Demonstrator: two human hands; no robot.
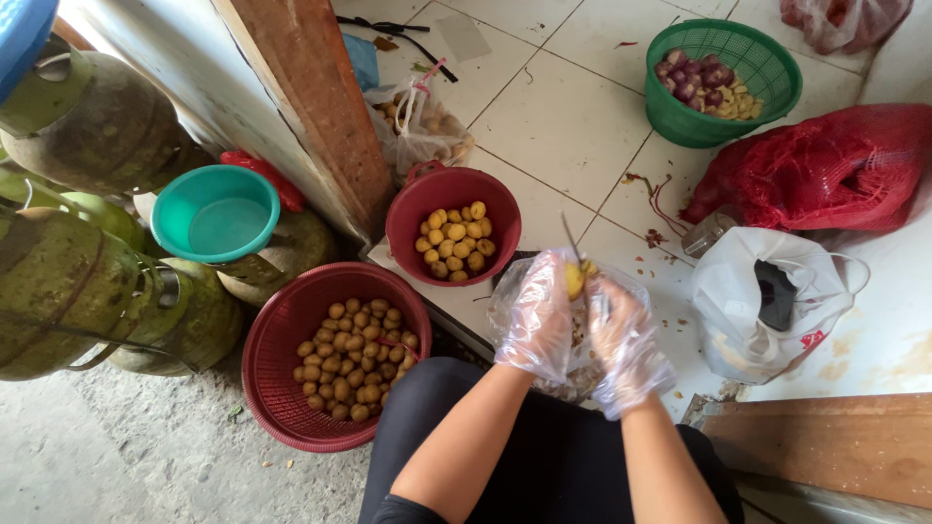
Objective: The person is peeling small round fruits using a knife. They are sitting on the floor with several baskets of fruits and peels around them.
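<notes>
Both my hands wear loose clear plastic gloves and meet above my lap. My left hand [536, 325] grips a small yellow potato [577, 278]. My right hand [626, 344] holds a thin knife [570, 236] whose blade rises above the potato. Just ahead, a dark red bucket [411, 209] contains several peeled yellow potatoes. To the left, a red mesh basket [277, 364] holds several brownish unpeeled potatoes.
Green gas cylinders [87, 291] and a teal bowl [216, 213] stand at left beside a wooden post [320, 107]. A green basket [723, 82] of shallots, a red net sack [825, 165] and a white plastic bag [772, 301] lie on the tiled floor at right.
</notes>
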